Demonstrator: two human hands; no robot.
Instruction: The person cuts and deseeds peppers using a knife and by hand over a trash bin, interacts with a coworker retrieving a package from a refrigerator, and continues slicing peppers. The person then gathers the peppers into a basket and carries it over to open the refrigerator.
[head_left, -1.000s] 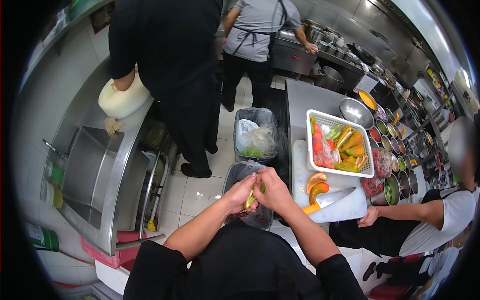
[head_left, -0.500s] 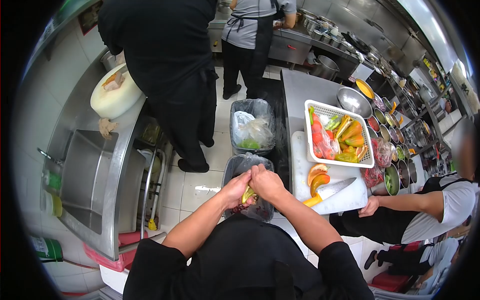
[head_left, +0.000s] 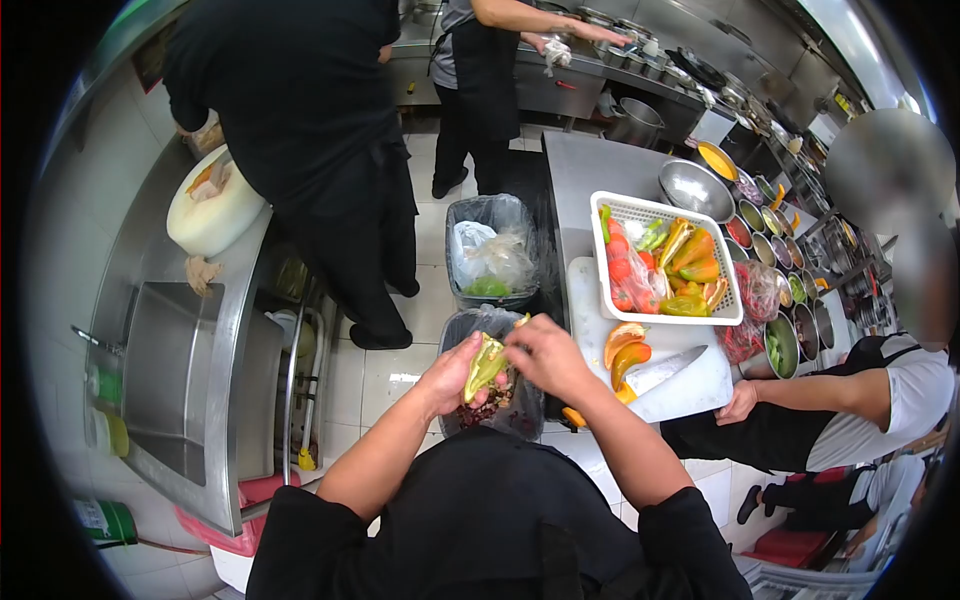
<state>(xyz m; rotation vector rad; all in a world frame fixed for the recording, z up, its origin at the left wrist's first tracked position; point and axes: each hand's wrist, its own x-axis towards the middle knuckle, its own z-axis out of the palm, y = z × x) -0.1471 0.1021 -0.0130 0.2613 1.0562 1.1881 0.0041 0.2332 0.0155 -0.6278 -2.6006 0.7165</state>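
Note:
Over the near lined trash bin (head_left: 520,420), my left hand (head_left: 452,380) is closed around a piece of yellow-green bell pepper (head_left: 486,368), its hollow pale inside facing up. My right hand (head_left: 548,355) is just right of the pepper with its fingers curled. A small yellow-green bit (head_left: 522,321) shows at these fingers, probably pepper; its lower part is hidden. On the white cutting board (head_left: 690,395) to the right lie orange pepper pieces (head_left: 628,358) and a knife (head_left: 665,370), its yellow handle partly behind my right forearm.
A white basket (head_left: 672,318) of peppers and bagged tomatoes stands on the board's far part. A second lined bin (head_left: 490,210) is beyond the near one. Co-workers stand ahead at left (head_left: 290,130), ahead (head_left: 480,90) and at right (head_left: 840,400). A sink (head_left: 180,380) is left.
My hands, earlier together around the pepper, have come apart; the right has moved right and the pepper's inside now shows. The co-worker ahead has stretched an arm out over the counter.

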